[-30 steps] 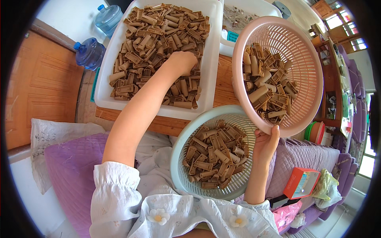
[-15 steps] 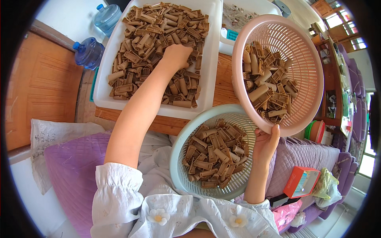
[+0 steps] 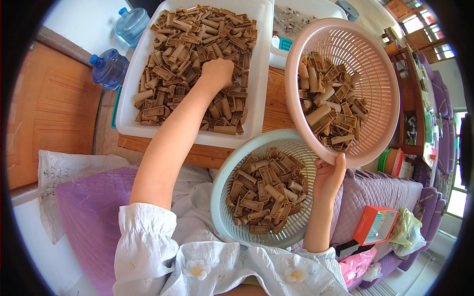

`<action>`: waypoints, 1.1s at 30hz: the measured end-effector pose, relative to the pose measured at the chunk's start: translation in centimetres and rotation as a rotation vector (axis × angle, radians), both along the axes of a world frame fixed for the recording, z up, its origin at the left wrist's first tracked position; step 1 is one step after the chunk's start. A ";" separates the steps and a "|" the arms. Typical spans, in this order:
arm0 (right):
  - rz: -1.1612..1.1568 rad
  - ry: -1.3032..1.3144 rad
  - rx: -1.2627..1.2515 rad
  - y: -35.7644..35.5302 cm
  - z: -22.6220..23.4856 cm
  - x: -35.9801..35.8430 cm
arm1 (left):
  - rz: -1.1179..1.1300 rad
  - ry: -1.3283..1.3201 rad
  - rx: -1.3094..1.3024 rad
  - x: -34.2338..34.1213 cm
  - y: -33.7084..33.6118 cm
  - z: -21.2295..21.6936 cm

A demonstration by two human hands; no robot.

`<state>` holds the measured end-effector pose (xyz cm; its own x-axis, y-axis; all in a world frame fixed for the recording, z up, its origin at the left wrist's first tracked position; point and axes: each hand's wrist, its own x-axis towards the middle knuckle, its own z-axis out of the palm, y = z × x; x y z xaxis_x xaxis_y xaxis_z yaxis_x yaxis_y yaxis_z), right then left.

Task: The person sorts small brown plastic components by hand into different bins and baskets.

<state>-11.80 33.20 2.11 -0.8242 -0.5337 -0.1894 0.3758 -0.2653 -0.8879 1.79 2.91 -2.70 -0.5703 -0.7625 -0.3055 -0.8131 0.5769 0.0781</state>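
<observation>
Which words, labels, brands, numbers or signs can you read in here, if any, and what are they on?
None clearly enough to quote.
White sack: dark handwritten marks, too small and blurred.
Red box: pale lettering on its side, too small.
Brown pieces, white tray, pink basket, pale green basket: no writing I can make out.

The left fingers [image 3: 226, 69] have their tips buried among brown pieces [image 3: 190, 38], so any grip is hidden. Beyond them, the tray [image 3: 262, 69] loses its far rim to the top edge; rightward, contents of the tub [image 3: 332, 10] are too small to tell. Above the right fingers [image 3: 323, 170], their tips unclear, the pink basket [image 3: 292, 81] hides part of the green basket [image 3: 217, 197].
</observation>
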 end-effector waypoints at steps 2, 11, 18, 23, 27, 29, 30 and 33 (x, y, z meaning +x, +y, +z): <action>-0.002 0.002 -0.002 0.0 0.0 0.0 | 0.012 -0.014 0.052 0.1 0.0 0.4; 0.005 -0.002 0.012 0.0 0.1 0.0 | 0.066 0.367 0.209 2.2 -2.0 1.3; 0.023 0.009 0.000 0.1 0.1 -0.1 | -0.057 0.282 0.077 1.4 -0.5 1.0; 0.013 0.009 -0.004 -0.1 0.2 0.0 | -0.155 0.048 0.001 -0.3 0.9 0.7; 0.024 0.015 0.002 -0.1 0.1 -0.1 | -0.161 -0.019 -0.016 -0.4 0.6 0.9; 0.019 0.012 0.001 0.0 0.2 -0.1 | -0.108 0.025 -0.013 0.3 0.2 2.2; 0.024 0.012 0.003 0.0 0.3 0.0 | -0.049 0.198 -0.034 1.0 -0.2 3.1; 0.031 0.008 0.010 -0.1 0.5 0.1 | 0.147 0.618 -0.038 2.4 -1.7 4.9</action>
<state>-11.66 33.08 2.56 -0.8086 -0.5572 -0.1888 0.3769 -0.2442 -0.8935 4.21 1.21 2.22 -0.5214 -0.8499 0.0757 -0.6953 0.4746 0.5398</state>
